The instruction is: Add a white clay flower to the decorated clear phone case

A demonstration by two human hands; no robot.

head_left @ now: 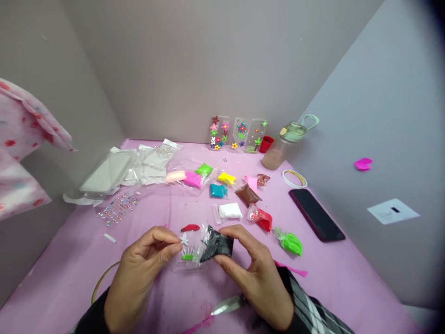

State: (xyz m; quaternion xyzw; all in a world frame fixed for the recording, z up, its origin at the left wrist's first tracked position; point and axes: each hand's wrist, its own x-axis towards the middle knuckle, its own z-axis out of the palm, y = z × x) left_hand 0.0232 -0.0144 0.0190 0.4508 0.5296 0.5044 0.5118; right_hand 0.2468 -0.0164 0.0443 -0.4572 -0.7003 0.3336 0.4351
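Between the thumb and fingers of my right hand (260, 273) is a small clear packet of black clay (219, 246), tilted with its flap to the left. My left hand (146, 264) is closed in a pinch left of the packet; whatever its fingertips hold, if anything, cannot be made out. Below both hands lies a clear phone case (189, 211). On the case are a red clay shape (190, 228), a white clay flower (184, 239) by my left fingertips, and a green grass-like clay piece (187, 256). The packet covers part of the case.
Packets of coloured clay, including white (230, 211), brown (248, 195) and green (291, 243), lie beyond my hands. A knife (227, 305) is near the front. A phone (316, 215) and bottle (278, 150) stand right. Decorated cases (241, 134) lean on the back wall.
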